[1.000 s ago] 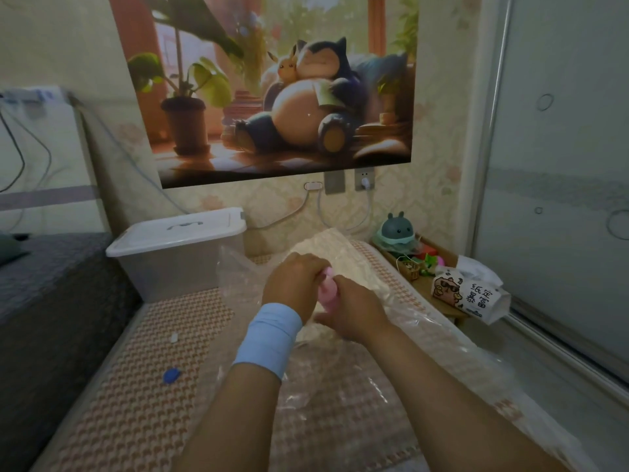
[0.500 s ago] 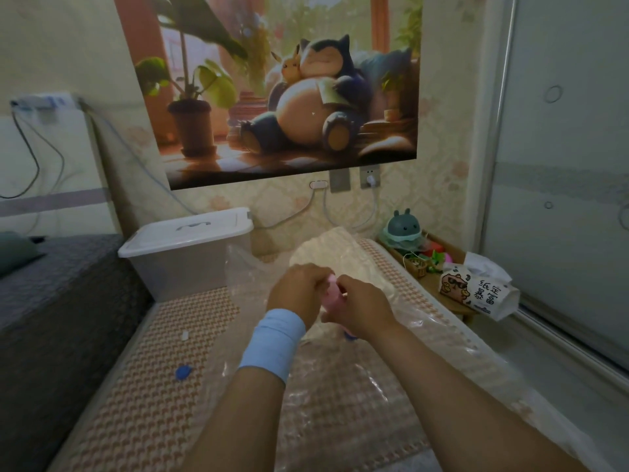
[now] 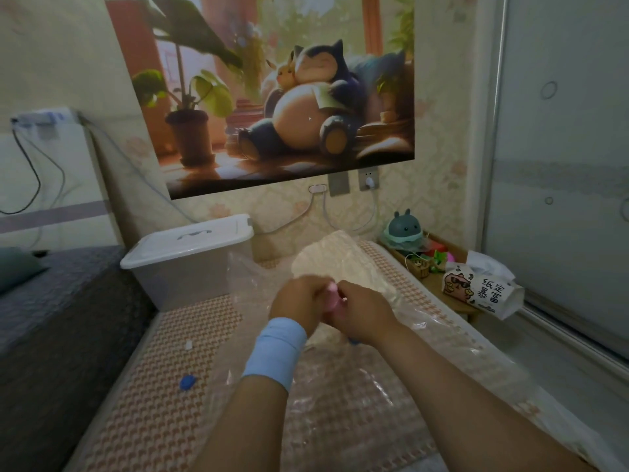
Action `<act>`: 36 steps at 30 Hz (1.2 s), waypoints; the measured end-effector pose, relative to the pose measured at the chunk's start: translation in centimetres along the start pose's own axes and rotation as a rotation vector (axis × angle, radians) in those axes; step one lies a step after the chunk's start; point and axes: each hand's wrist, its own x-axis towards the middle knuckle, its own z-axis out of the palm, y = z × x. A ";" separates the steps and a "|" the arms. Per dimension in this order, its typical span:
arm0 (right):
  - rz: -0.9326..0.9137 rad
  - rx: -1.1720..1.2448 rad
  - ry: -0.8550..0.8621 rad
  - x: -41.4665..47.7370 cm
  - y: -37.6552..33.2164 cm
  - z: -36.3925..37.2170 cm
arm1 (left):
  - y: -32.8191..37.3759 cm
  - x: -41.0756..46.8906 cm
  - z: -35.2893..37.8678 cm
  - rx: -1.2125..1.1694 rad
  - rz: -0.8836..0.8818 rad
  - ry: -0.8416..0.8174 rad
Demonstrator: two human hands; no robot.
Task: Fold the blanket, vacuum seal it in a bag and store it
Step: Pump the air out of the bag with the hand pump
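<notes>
Over crinkled clear bag (image 3: 357, 396), left hand (image 3: 299, 301) and right hand (image 3: 364, 311) both gripping rounded pink object (image 3: 332, 298)

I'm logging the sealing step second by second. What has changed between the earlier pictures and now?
Hardly anything. The left hand and right hand still grip the pink pump over the vacuum bag, perhaps a touch lower. Nothing was picked up or let go. The blanket, storage box and blue cap stayed put.
</notes>
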 end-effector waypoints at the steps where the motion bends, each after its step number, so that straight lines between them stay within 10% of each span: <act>1: 0.001 0.011 0.005 0.0 -0.1 0.0 | 0.0 0.0 0.3 0.054 0.002 -0.067; 11: -0.002 0.119 0.022 0.2 1.4 -0.7 | 4.0 1.1 -6.1 0.265 0.455 0.742; 14: 0.004 0.108 0.012 0.3 1.1 -0.6 | 2.4 0.9 -3.6 0.136 0.298 0.590; 18: 0.010 0.087 0.011 0.1 0.7 -0.1 | -0.3 0.5 0.4 0.177 0.010 -0.029; 29: 0.025 0.143 -0.001 0.3 1.2 -0.7 | 3.5 0.6 -6.2 0.275 0.341 0.657; 36: 0.024 0.095 0.000 0.2 0.8 0.1 | 0.8 -0.1 0.4 0.304 -0.001 -0.068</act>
